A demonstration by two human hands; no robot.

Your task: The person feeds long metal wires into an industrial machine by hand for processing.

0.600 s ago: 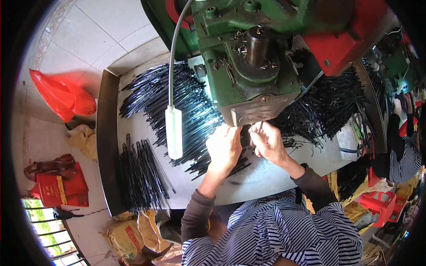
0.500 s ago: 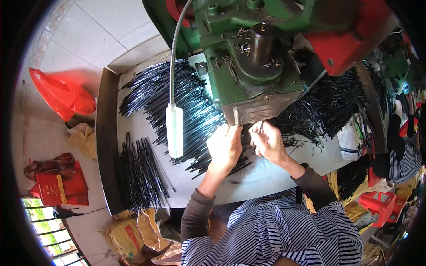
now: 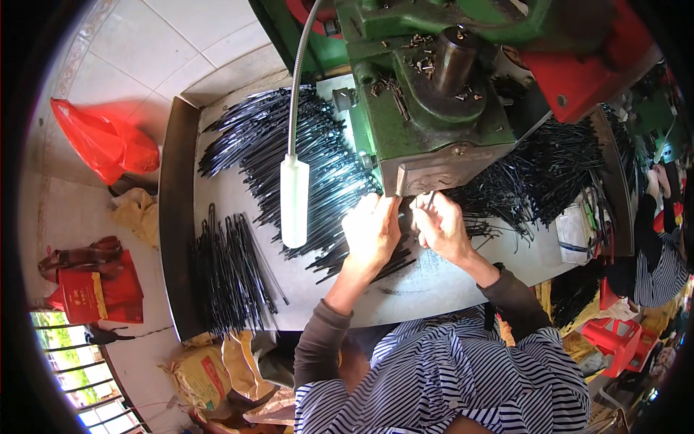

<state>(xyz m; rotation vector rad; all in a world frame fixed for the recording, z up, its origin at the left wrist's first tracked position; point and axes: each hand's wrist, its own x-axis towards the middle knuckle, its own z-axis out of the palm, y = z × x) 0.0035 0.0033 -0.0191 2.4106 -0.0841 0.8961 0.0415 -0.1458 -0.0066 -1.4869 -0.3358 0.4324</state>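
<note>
My left hand [image 3: 371, 235] is closed, its fingertips up against the lower front of a green press machine [image 3: 441, 155]. What those fingers hold is hidden. Just to its right, my right hand [image 3: 442, 230] pinches a thin dark rod [image 3: 431, 202] between thumb and fingers, close under the machine's head. Behind and left of my left hand lies a large heap of glossy black rods [image 3: 296, 173]. A smaller bundle of black rods [image 3: 233, 271] is at the table's left end, and more black rods [image 3: 553, 170] are piled on the right.
A white lamp [image 3: 294, 204] on a flexible metal neck hangs left of my hands. The metal table [image 3: 311, 307] has a raised dark edge [image 3: 177, 217] on its left. Small metal bits [image 3: 394, 94] lie on the machine. Another person [image 3: 659, 264] is at the far right.
The whole view has shifted slightly, so machine and lamp appear further right. Both hands stay at the machine's lower front, with little visible change in grip.
</note>
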